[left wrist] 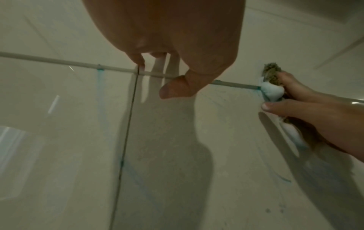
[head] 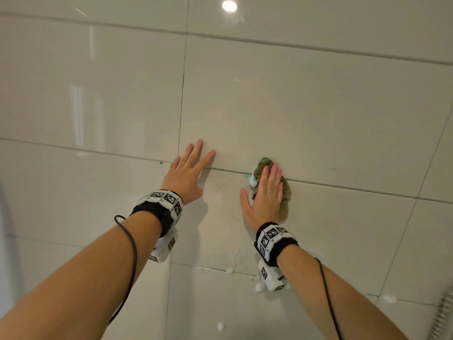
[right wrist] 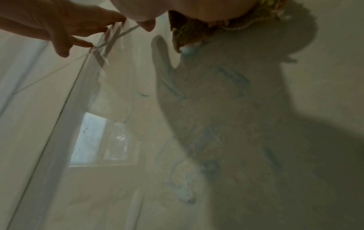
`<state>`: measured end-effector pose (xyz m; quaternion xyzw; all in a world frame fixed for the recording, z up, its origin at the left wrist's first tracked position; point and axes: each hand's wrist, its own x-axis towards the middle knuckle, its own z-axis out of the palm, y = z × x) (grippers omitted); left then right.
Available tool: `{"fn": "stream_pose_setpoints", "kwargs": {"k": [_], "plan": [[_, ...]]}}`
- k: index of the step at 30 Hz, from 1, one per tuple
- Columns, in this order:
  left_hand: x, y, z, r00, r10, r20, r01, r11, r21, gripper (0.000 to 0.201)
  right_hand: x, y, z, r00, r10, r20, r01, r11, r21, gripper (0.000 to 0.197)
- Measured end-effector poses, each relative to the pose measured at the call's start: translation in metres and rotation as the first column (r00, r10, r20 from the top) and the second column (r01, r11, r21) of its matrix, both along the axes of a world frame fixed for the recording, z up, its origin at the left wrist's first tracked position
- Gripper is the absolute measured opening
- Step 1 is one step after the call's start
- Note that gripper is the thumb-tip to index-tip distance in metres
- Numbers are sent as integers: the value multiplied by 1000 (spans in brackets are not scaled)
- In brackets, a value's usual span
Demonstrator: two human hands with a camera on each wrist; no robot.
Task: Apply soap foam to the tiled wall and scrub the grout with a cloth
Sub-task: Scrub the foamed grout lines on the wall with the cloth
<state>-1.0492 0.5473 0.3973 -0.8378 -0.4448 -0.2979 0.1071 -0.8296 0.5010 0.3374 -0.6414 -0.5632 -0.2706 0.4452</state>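
Pressing flat, the right hand [head: 266,192] holds the green cloth [head: 285,192] on the horizontal grout line [head: 343,187] of the tiled wall [head: 294,106]; the left hand [head: 186,175] rests splayed beside it, holding nothing.

Left wrist view: foam [left wrist: 272,91] clings to the cloth's edge.

Right wrist view: bluish smears [right wrist: 185,183] below. Scrubbing appears mid-course; rightward grout likely remains.

An olive-green cloth [head: 284,192], bunched and carrying white foam [head: 253,181], is lying across a horizontal grout line [head: 343,187] on the glossy tiled wall [head: 294,106].
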Motion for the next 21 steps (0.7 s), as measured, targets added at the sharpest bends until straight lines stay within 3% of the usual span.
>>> {"fn": "stream_pose_setpoints", "kwargs": {"k": [6,13,21], "plan": [[-26,2,-1,993,-115,-5,114,989,-89,108,-24,8,5,999,50,12,-50,999,-11,95],[-45,7,-12,993,-81,80,90,990,-106,109,-48,18,21,969,176,171,-171,984,-43,93],[-53,3,-38,990,-124,70,133,980,-149,108,-53,30,31,840,378,390,-290,919,-266,82]]}}
